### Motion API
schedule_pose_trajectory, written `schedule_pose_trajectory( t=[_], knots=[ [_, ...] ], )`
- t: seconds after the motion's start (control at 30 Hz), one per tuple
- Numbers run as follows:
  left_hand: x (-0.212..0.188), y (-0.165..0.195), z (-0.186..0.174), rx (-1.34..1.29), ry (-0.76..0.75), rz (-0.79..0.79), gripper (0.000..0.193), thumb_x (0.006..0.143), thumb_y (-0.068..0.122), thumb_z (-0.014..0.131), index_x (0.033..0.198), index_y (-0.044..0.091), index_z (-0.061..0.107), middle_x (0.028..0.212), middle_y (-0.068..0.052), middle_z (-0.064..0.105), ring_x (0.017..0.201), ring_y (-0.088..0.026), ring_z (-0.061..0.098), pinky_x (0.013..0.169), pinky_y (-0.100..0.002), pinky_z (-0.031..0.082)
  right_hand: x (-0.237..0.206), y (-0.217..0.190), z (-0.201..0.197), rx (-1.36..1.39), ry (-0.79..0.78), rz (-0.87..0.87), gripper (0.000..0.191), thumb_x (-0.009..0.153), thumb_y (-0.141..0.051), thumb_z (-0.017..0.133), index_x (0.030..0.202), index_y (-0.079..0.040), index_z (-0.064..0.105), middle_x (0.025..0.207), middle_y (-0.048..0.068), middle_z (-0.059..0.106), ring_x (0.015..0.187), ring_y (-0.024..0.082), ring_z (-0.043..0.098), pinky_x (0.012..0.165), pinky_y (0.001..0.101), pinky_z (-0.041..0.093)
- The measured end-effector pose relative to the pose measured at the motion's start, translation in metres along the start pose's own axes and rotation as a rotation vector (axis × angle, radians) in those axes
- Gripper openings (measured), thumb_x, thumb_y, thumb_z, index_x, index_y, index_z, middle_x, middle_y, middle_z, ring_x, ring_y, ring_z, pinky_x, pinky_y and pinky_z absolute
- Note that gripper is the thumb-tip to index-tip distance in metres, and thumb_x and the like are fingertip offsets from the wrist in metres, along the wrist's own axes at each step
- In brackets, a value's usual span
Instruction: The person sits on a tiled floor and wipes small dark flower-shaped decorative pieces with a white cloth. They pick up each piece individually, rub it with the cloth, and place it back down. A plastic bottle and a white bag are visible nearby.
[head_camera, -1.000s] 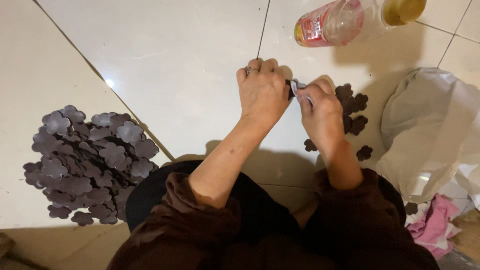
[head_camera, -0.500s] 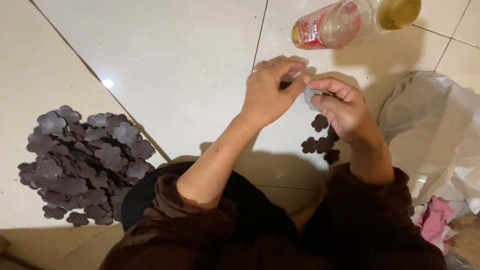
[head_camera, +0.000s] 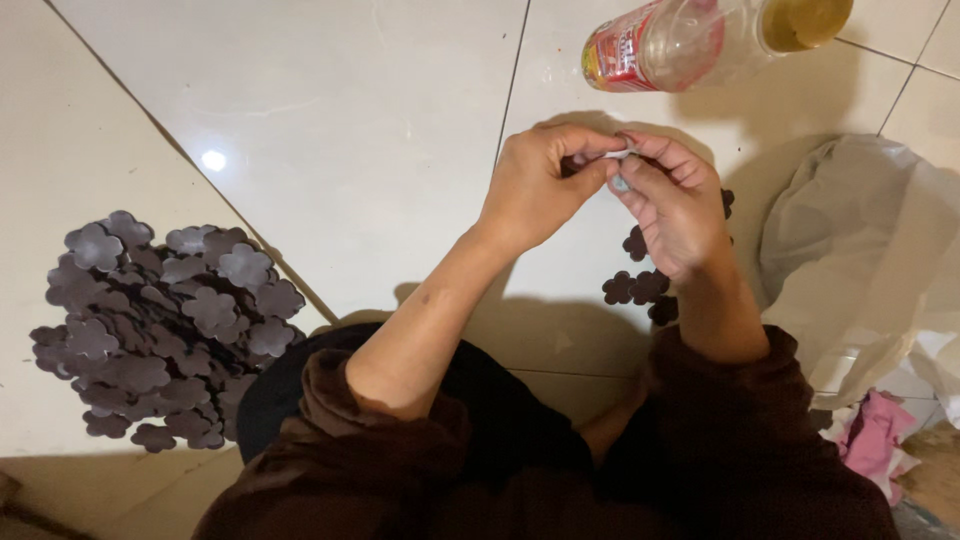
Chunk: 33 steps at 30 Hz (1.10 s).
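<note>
Hands (head_camera: 615, 190) pinch small piece (head_camera: 622, 182), mostly hidden.

Two bare hands, the left hand (head_camera: 535, 190) and the right hand (head_camera: 675, 205), no rings, no watch, no gloves, nails short and plain. Back from the fingers, bare forearms, then dark brown sleeves (head_camera: 385, 420) of a soft, fleecy cloth, pushed up and bunched in thick folds near the elbows, the right one (head_camera: 730, 385) ending in a rolled cuff closer to the wrist than the left. Farther back still from the fingers, the same brown cloth across the chest, and black trousers (head_camera: 500, 400) showing between the two sleeves.
</note>
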<state>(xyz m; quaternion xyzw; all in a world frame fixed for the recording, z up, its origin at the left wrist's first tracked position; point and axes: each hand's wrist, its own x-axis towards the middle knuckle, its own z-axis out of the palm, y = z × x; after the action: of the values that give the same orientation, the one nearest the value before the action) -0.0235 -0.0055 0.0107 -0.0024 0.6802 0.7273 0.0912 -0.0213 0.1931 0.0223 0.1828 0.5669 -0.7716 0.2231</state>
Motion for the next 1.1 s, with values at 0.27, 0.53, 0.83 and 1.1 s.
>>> schedule_pose_trajectory(
  t=[0.27,0.53,0.83,1.1],
  knots=[
    [0.001,0.005,-0.008,0.263,0.057,0.118,0.025,0.084,0.001,0.066,0.101,0.013,0.080,0.091,-0.006,0.074,0.087,-0.025,0.070,0.083,-0.038,0.057,-0.001,0.006,0.010,-0.211,0.015,-0.145,0.027,0.103,0.004,0.064,0.130,0.002,0.066,0.120,0.010,0.071,0.109,0.015,0.067,0.099,0.0291,0.055],
    [-0.005,0.002,-0.011,0.866,0.121,0.123,0.026,0.066,0.014,0.084,0.087,0.015,0.068,0.098,-0.004,0.064,0.100,-0.031,0.060,0.080,-0.049,0.042,0.001,0.015,0.039,-1.173,0.041,-0.771,0.019,0.091,0.008,0.078,0.108,0.002,0.075,0.106,0.012,0.067,0.097,0.023,0.068,0.085,0.0320,0.056],
    [-0.008,-0.002,-0.006,0.883,0.152,0.109,0.030,0.062,0.013,0.085,0.086,0.015,0.068,0.099,-0.003,0.063,0.099,-0.030,0.059,0.079,-0.048,0.042,-0.005,0.013,0.058,-1.276,0.081,-0.775,0.017,0.091,0.008,0.078,0.106,0.002,0.071,0.103,0.015,0.063,0.092,0.031,0.065,0.079,0.0390,0.056],
    [-0.007,-0.003,-0.004,0.887,0.165,0.109,0.030,0.063,0.012,0.084,0.089,0.015,0.070,0.101,-0.003,0.064,0.097,-0.030,0.060,0.078,-0.048,0.041,0.000,0.017,0.059,-1.240,0.102,-0.804,0.015,0.092,0.008,0.077,0.102,0.003,0.068,0.101,0.015,0.060,0.090,0.032,0.063,0.078,0.0398,0.054]
  ],
)
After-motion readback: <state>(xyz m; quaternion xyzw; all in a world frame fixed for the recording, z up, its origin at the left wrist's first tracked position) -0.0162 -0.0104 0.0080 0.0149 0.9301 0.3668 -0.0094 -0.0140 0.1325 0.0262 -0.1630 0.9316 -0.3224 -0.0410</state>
